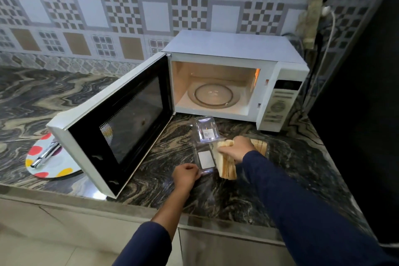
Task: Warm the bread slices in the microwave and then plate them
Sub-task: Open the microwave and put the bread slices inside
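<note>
A white microwave (237,49) stands on the marble counter with its door (121,119) swung wide open to the left. Inside, the glass turntable (213,95) is bare and the cavity light is on. In front of it lies a clear plastic bread bag (206,131). My right hand (236,149) grips a stack of bread slices (226,168) at the bag's mouth. More slices (260,146) show inside the bag behind that hand. My left hand (186,176) pinches the near end of the bag.
A white plate with coloured dots (54,168) sits left of the door, with metal tongs (45,154) on it, partly hidden by the door. A dark appliance wall (367,114) stands at the right. Cables and a power strip (313,17) hang behind the microwave.
</note>
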`<state>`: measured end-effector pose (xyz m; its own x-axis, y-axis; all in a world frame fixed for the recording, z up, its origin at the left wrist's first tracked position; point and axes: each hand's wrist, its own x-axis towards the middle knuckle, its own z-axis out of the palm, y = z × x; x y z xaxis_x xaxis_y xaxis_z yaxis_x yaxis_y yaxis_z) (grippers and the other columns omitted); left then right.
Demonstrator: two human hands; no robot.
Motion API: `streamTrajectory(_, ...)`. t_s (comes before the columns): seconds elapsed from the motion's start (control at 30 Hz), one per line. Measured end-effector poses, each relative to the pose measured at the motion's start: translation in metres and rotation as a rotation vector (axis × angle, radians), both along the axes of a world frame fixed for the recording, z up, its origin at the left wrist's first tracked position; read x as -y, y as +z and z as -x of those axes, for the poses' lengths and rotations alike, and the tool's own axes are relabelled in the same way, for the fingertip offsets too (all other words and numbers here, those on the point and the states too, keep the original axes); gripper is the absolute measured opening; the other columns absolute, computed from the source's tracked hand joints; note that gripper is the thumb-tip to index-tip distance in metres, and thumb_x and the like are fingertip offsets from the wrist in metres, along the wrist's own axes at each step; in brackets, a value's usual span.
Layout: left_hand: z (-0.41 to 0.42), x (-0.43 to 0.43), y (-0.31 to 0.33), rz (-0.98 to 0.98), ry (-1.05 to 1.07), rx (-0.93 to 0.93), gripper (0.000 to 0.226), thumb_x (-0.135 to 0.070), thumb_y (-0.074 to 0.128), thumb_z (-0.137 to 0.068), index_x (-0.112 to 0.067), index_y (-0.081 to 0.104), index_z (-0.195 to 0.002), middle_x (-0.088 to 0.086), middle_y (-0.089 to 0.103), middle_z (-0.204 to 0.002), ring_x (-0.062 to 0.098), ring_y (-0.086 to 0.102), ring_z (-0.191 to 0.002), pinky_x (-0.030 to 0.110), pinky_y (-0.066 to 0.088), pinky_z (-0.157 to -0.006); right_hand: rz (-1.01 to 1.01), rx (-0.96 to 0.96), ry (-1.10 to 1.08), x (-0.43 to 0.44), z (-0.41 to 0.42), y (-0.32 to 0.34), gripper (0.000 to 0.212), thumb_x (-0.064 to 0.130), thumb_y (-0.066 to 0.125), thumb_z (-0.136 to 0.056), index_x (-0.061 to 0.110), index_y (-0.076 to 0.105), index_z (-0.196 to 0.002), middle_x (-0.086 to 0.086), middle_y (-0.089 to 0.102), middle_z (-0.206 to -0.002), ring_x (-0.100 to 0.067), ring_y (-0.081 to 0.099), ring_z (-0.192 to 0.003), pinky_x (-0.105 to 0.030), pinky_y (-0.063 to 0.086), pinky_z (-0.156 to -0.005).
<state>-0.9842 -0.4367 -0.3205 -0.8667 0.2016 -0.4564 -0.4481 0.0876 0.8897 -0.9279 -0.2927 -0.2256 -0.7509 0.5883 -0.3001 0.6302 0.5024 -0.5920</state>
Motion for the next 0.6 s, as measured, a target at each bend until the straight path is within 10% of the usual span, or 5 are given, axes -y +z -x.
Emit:
streamTrajectory(0.2,0.000,0.000,-0.001,0.050,-0.029,-0.042,0.027,0.008,0.061,-0.082,-0.009,0.066,-0.062,0.013,0.066,-0.077,0.029,0.065,-0.078,0.038,0.054,-0.084,-0.040,-0.140,-0.157,-0.026,-0.029,0.011,0.054,0.042,0.073,-0.070,0.004,0.062,-0.108,-0.014,0.064,-0.111,-0.030,0.061,-0.102,-0.033,0.050,-0.083)
streamTrajectory(0.37,0.001,-0.008,-0.001,0.083,-0.099,-0.113,0.029,0.006,0.059,-0.085,-0.012,0.065,-0.062,0.008,0.063,-0.071,0.017,0.060,-0.064,0.024,0.054,-0.067,-0.053,-0.257,-0.221,-0.042,-0.026,0.027,0.045,0.040,0.073,-0.069,0.006,0.064,-0.097,-0.013,0.067,-0.101,-0.029,0.063,-0.092,-0.029,0.048,-0.073)
streamTrajectory(0.6,0.027,-0.007,0.003,0.423,-0.219,-0.567,0.021,-0.013,0.052,-0.093,-0.002,0.069,-0.098,0.014,0.067,-0.101,0.020,0.058,-0.089,0.020,0.037,-0.077,-0.105,-0.296,-0.228,-0.062,0.021,0.045,0.046,0.039,0.072,-0.072,0.004,0.062,-0.101,-0.015,0.065,-0.104,-0.031,0.062,-0.094,-0.031,0.049,-0.076)
